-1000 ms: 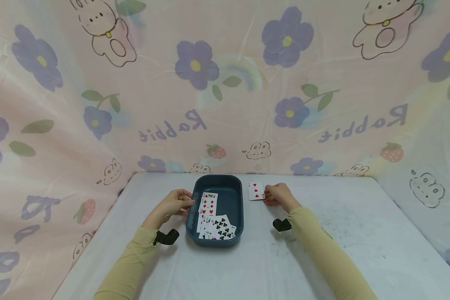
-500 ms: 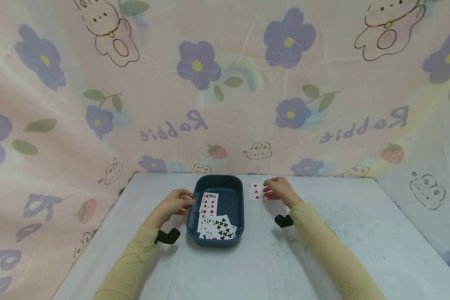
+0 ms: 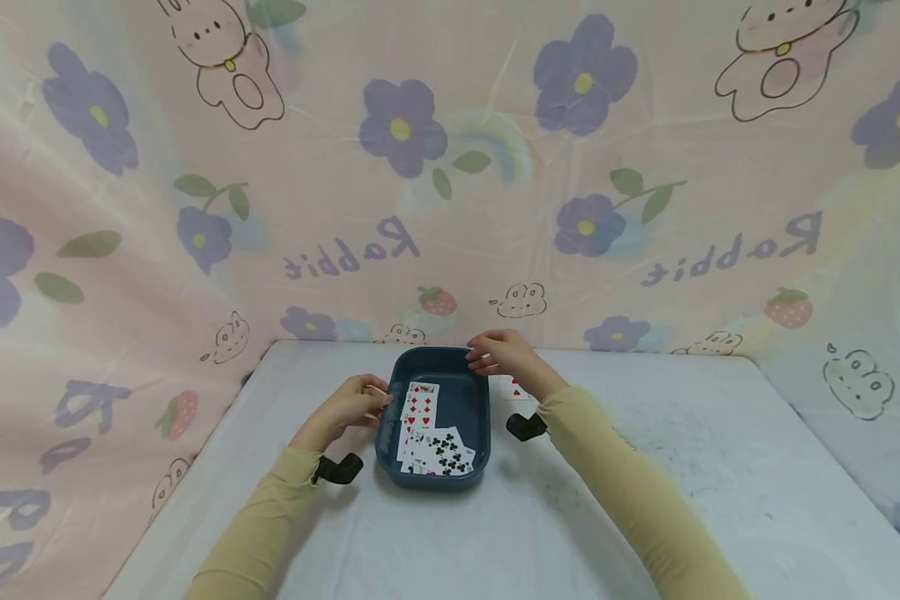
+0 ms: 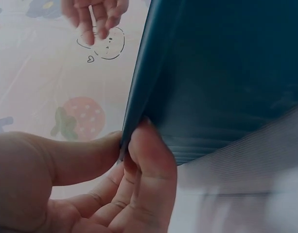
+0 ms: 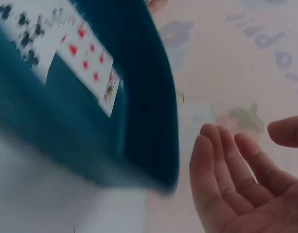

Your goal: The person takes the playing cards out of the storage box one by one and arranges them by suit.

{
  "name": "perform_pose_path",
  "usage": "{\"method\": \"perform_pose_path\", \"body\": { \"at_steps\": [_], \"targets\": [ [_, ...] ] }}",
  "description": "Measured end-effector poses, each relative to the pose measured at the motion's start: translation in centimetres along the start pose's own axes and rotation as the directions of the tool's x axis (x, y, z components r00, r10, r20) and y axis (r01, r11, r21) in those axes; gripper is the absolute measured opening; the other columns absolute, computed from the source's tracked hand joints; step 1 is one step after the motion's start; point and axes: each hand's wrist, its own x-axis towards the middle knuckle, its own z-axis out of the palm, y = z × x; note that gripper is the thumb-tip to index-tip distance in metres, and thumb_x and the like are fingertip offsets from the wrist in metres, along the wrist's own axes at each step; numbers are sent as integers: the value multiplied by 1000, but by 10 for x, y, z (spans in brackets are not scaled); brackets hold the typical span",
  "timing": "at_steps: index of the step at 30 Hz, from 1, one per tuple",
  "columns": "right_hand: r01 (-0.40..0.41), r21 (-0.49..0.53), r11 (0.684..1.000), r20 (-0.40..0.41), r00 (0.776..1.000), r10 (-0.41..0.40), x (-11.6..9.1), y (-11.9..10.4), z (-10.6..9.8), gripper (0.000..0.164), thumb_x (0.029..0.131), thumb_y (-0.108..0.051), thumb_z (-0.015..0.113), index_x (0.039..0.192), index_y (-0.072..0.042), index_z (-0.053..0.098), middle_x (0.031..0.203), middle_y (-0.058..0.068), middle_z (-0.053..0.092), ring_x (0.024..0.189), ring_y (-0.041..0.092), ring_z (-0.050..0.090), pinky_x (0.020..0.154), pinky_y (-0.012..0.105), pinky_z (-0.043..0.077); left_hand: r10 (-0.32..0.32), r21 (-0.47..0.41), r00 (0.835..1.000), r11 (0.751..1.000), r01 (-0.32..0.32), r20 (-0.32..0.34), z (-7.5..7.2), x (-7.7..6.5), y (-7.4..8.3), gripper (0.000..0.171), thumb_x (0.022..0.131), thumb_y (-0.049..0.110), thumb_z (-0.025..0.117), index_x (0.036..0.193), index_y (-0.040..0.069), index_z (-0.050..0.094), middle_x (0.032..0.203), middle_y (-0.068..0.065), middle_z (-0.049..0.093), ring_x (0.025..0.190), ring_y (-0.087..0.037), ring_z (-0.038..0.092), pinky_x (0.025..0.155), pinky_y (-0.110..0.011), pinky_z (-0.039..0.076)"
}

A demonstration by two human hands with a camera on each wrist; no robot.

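Observation:
A dark blue rectangular bin [image 3: 461, 400] stands on the table with overlapping playing cards inside. Red-suit cards [image 3: 420, 407] lie along its left side, clubs cards [image 3: 452, 454] at the near end. My left hand [image 3: 345, 410] pinches the bin's left rim between thumb and index finger, as the left wrist view shows close up. By the far right corner of the bin is my right hand [image 3: 506, 354], its fingers [image 5: 226, 170] extended and nothing between them. A hearts card [image 3: 517, 389] lies on the table right of the bin, partly hidden under the right forearm.
The white-covered table [image 3: 690, 467] ends at the back against a printed curtain [image 3: 480, 208] that also hangs at both sides. Black wrist mounts [image 3: 527, 427] project inward from both wrists. Grey smudges mark the table on the right.
My right hand has let go of the hearts card and moved left and away from me to the bin's far right corner. The left hand stays at the rim.

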Motion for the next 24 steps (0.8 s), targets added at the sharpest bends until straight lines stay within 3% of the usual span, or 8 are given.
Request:
{"method": "perform_pose_path", "body": {
  "at_steps": [8,14,21,24],
  "targets": [
    [-2,-38,999,161,987,8,6,-3,30,38,99,-20,51,125,7,53,109,21,65,104,36,62,86,40,51,5,3,1000,1000,-5,1,0,-2,0,23,95,9,60,114,-2,52,89,-13,60,71,-19,57,61,-32,53],
    [-58,-153,987,255,962,96,9,10,46,38,99,-22,48,124,5,57,110,19,66,106,37,61,88,44,49,12,3,1000,1000,-12,2,0,-1,-1,23,94,9,61,113,-2,52,91,-13,61,72,-19,57,61,-32,53],
    [-105,-273,956,313,930,192,10,23,57,39,96,-27,54,118,5,62,107,21,67,100,33,64,87,44,49,8,5,1000,1000,-8,4,1,0,-4,25,94,10,61,114,-2,52,92,-13,61,73,-20,58,61,-32,53],
    [-105,-310,945,305,930,203,10,25,61,39,95,-28,54,113,5,64,104,19,68,97,31,65,85,43,51,13,5,1000,1000,-13,-1,0,-1,-2,24,94,10,61,114,-1,52,92,-13,61,73,-20,58,61,-33,54]
  ]
}}
